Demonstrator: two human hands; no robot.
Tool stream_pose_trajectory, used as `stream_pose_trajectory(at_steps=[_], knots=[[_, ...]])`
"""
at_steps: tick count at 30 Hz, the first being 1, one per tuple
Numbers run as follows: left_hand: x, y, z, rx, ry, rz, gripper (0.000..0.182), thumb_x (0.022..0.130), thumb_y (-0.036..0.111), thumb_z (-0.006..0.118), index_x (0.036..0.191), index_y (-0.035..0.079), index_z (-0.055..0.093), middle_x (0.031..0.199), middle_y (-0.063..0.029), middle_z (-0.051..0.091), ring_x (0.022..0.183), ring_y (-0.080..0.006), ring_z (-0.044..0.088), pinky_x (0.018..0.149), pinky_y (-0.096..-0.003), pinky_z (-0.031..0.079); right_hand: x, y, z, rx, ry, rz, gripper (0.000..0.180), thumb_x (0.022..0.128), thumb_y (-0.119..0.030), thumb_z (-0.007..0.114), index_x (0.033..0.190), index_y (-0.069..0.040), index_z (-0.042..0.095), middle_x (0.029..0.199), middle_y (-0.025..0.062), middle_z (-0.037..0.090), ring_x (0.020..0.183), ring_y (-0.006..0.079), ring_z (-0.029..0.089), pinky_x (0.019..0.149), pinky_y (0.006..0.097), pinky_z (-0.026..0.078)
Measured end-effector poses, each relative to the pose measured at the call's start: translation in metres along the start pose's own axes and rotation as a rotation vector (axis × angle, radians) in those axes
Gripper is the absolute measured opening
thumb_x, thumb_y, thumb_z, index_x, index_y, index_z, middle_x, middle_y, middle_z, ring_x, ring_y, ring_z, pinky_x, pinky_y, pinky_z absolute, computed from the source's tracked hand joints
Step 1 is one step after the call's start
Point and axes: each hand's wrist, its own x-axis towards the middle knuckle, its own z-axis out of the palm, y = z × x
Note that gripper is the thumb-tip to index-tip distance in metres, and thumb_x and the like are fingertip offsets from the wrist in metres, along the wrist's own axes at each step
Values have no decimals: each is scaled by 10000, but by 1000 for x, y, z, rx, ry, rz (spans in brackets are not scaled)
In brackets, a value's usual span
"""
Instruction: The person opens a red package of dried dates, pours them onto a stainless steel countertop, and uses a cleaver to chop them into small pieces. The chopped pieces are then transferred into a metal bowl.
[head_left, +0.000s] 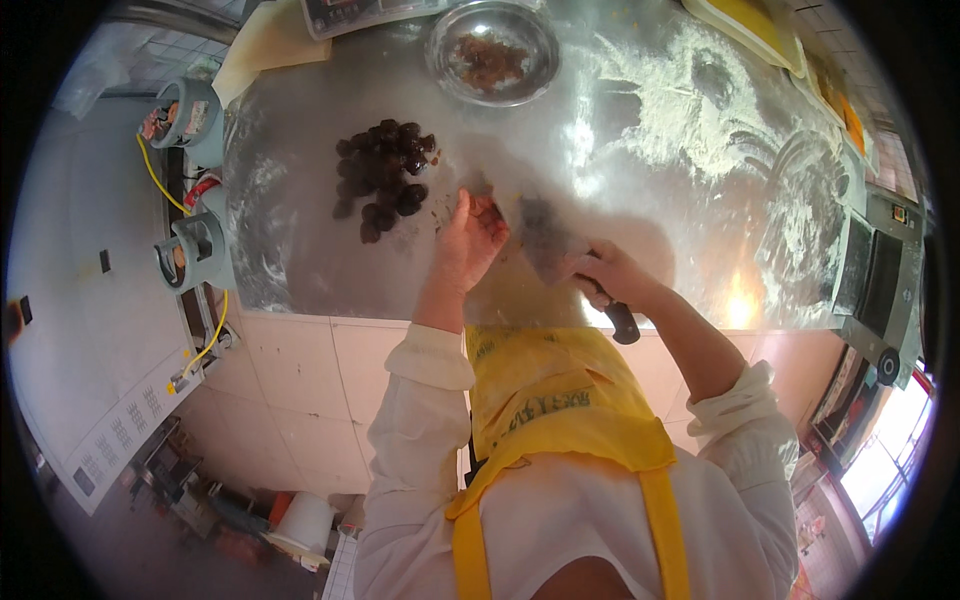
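Observation:
A cleaver or broad-bladed scraper is gripped in my right hand. Its black handle sticks out below the fist, and the blade is blurred over the metal tabletop. My left hand is just left of the blade, palm turned up and fingers curled; whether something small lies in it I cannot tell. A cluster of dark brown, glossy balls rests on the table left of that hand, with small crumbs between. Beyond both hands stands a round metal bowl containing a brown, crumbly mass.
White flour is spread across the table's right side. Yellow-toned trays line the far right edge, and a grey machine adjoins the right end. Gas cylinders and a white chest-like appliance stand at the left.

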Motion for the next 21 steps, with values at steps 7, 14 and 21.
stream_pose_trajectory(at_steps=[7,14,21], knots=[[-19,8,-24,825,280,183,202,927,193,588,1004,9,620,846,-39,631,751,-133,568,664,-281,471,-7,2,-21,-137,80,-123,177,948,-219,527,1019,-58,531,595,-9,445,421,75,422,402,229,385],[-21,-9,-6,1511,463,506,135,866,125,633,947,17,646,808,-76,649,675,-174,585,658,-300,485,2,17,-5,-836,310,-463,246,926,-187,533,1075,8,531,758,162,620,626,282,599,596,387,465],[-20,-28,-19,1616,394,877,131,831,94,665,950,46,645,868,-110,625,682,-226,607,629,-315,494,-3,-2,-7,-1166,344,-439,189,903,-164,528,1041,-35,537,775,192,625,719,391,616,653,466,476]])
